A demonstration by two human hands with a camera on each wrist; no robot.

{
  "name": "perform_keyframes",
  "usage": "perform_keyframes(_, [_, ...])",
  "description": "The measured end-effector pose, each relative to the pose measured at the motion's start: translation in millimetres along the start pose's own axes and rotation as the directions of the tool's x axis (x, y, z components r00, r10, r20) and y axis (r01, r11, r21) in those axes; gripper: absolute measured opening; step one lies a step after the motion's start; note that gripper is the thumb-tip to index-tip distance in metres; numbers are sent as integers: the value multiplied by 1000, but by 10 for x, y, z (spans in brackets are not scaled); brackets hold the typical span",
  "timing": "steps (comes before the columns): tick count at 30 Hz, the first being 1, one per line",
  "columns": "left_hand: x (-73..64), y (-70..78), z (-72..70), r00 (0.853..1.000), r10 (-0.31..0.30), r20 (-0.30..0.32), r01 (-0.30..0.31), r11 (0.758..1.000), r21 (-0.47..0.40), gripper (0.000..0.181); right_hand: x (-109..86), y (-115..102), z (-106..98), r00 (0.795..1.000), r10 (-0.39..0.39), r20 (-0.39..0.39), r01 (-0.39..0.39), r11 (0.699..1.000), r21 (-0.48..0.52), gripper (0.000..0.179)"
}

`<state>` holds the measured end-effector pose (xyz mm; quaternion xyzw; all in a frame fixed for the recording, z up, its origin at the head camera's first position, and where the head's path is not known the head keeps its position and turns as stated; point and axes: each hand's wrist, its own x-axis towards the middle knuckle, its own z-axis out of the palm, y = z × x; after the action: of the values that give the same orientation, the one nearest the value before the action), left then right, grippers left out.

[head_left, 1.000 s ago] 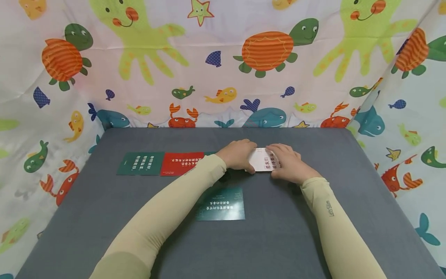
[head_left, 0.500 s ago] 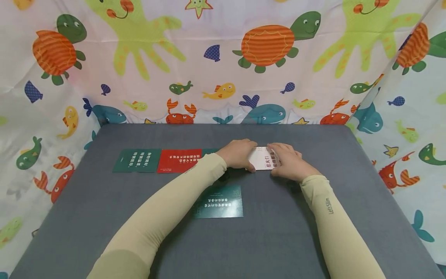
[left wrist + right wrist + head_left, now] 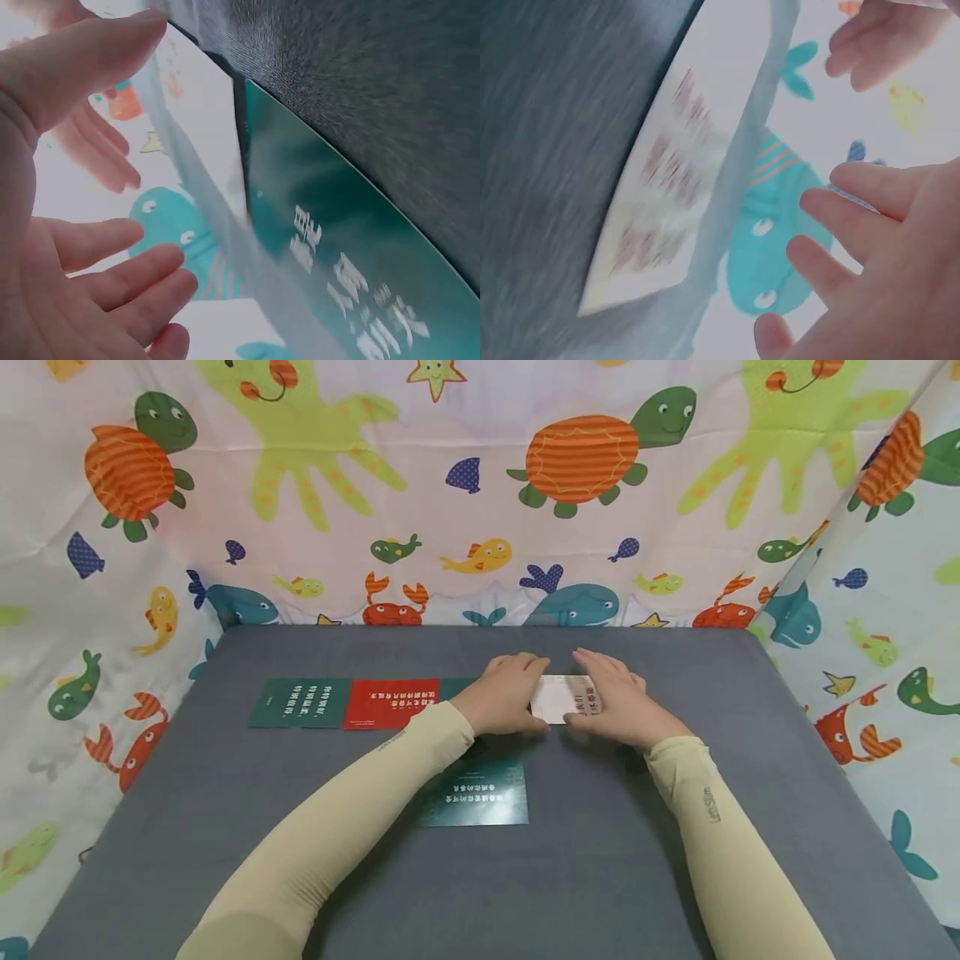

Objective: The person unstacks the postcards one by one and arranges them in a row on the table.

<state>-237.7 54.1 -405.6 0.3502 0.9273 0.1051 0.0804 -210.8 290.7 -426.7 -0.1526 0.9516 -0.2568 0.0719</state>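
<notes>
A white card with dark reddish lettering (image 3: 553,697) lies on the grey table between my two hands. My left hand (image 3: 498,695) hovers at its left end, fingers spread and thumb apart. At the right end is my right hand (image 3: 621,703), fingers extended, covering part of the lettering. The left wrist view shows the white card (image 3: 206,112) beside a green card (image 3: 322,187), a narrow dark gap between them. Nothing is held in either palm; in the right wrist view the fingers stand off from the card (image 3: 660,202).
To the left, a red card (image 3: 386,703) and a green card (image 3: 288,703) continue the row. Another green card (image 3: 483,797) lies nearer, partly under my left forearm. A curtain with sea animals (image 3: 480,485) hangs behind the table (image 3: 600,877).
Both hands have loosened at the ends of the white card: my left hand has drawn slightly left, and the fingers of my right hand have lifted and straightened. The other cards stay put.
</notes>
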Motion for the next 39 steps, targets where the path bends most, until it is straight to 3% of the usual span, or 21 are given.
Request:
perform_keyframes(4, [-419,-66,-22,1000,14,-24,-15,999,-38,103,-73,-312,102,993,-119,-1,119,992,-40,100])
perform_keyframes(9, [-984,-169,3,1000,-4,-7,3,996,-88,105,-272,-736,266,967,-252,43,255,963,-88,101])
perform_keyframes(17, [-1553,-351,86,996,-71,58,79,984,-161,108,-493,-1048,587,940,-309,142,326,938,-114,111])
perform_keyframes(24, [-1744,-368,113,988,-105,111,121,982,-147,107,-521,-1120,707,943,-283,177,305,946,-112,109])
perform_keyframes(30, [-1757,-363,135,986,-121,110,133,985,-109,103,-502,-1148,755,946,-277,169,300,945,-128,99])
perform_keyframes(39, [-1745,-370,144,992,-101,78,106,991,-76,100,-477,-1164,761,950,-260,171,287,945,-157,92])
